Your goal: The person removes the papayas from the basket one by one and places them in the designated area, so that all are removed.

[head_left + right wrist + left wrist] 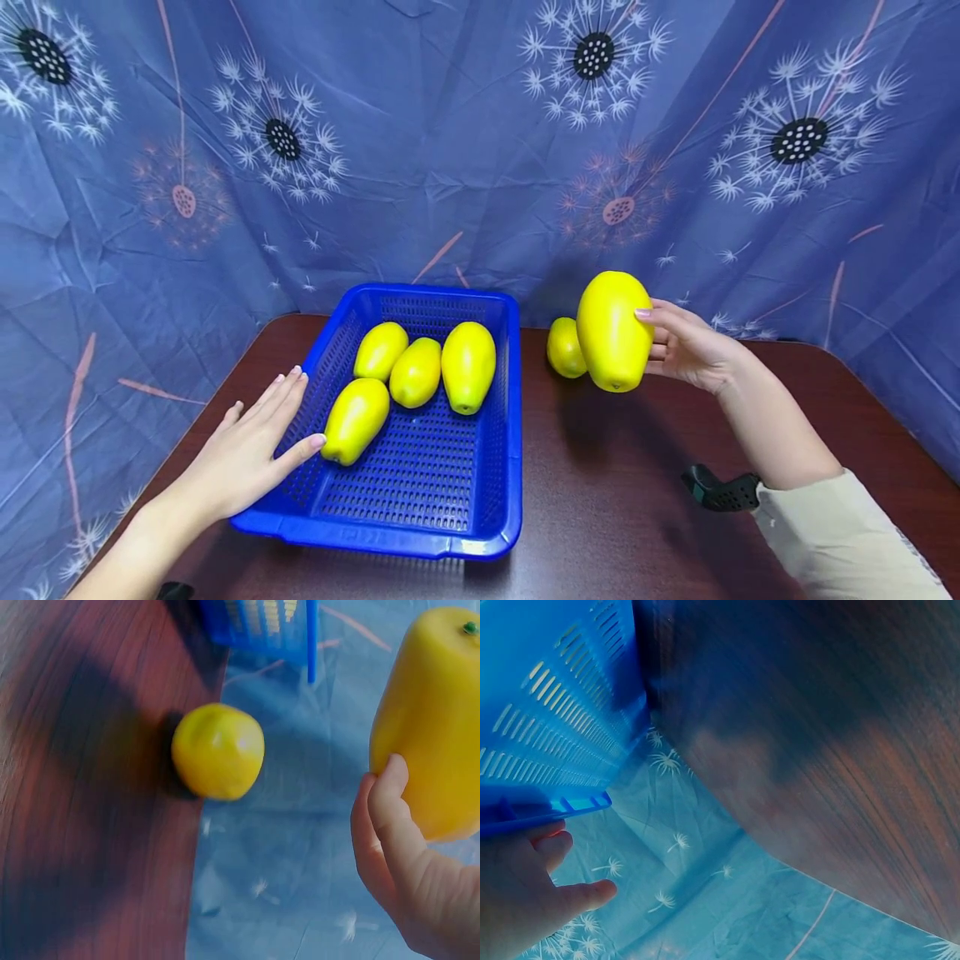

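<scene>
My right hand [693, 346] holds a large yellow papaya [615, 332] above the table, thumb on its near side and fingers behind it. The right wrist view shows this papaya [435, 727] up close, with a small green stem spot. Behind it, a second yellow papaya [564, 348] lies on the table, partly hidden. At the left rim of a blue plastic basket [515, 433], my left hand [251, 446] is spread with straight fingers. Its thumb tip appears beside the nearest papaya [357, 421] in the basket; whether they touch is unclear.
Further papayas lie in the far half of the basket, among them one at its right side [468, 367]. The dark wooden table [600, 517] runs back to a blue dandelion-print cloth [435, 150]. A black strap [722, 490] hangs by the right sleeve.
</scene>
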The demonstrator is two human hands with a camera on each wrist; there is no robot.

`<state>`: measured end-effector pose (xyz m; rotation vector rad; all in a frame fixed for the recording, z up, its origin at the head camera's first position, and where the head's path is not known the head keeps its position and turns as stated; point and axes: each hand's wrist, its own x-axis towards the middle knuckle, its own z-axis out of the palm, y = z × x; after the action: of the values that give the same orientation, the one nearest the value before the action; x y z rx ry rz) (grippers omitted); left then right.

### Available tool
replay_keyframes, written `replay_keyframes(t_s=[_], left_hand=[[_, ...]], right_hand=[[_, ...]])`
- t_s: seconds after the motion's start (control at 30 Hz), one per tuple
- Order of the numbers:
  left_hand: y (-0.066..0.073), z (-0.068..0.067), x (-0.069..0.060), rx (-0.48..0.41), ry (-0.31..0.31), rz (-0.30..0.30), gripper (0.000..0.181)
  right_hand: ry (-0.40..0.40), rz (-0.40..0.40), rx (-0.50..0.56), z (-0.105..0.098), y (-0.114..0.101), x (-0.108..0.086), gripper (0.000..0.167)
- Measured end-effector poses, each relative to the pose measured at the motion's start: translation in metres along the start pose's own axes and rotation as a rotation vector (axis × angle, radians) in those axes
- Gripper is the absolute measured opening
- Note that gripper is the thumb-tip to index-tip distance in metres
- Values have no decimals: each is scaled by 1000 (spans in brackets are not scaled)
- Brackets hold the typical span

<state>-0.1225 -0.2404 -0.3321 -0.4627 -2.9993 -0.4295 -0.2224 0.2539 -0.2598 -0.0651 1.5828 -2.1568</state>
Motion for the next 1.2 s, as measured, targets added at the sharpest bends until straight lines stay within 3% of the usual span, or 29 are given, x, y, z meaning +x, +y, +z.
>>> replay_keyframes(t_s=[0.27,0.63,0.9,1.0,1.2], left_hand=[[1,2,0,-9,-3,-5,79],[-1,3,-1,-18,-1,-3,79],[-2,1,3,-9,0,2,80],[-2,2,2,-12,-1,1,80],[0,1,1,-17,3,1,79]], right_hand=[[11,8,6,-38,5,-8,29],[81,31,-70,-56,11,-9,32],[141,70,-170,-67,22,4,33],[163,85,-189,-70,31,8,39],[217,123,-283,-71,49,17,76]])
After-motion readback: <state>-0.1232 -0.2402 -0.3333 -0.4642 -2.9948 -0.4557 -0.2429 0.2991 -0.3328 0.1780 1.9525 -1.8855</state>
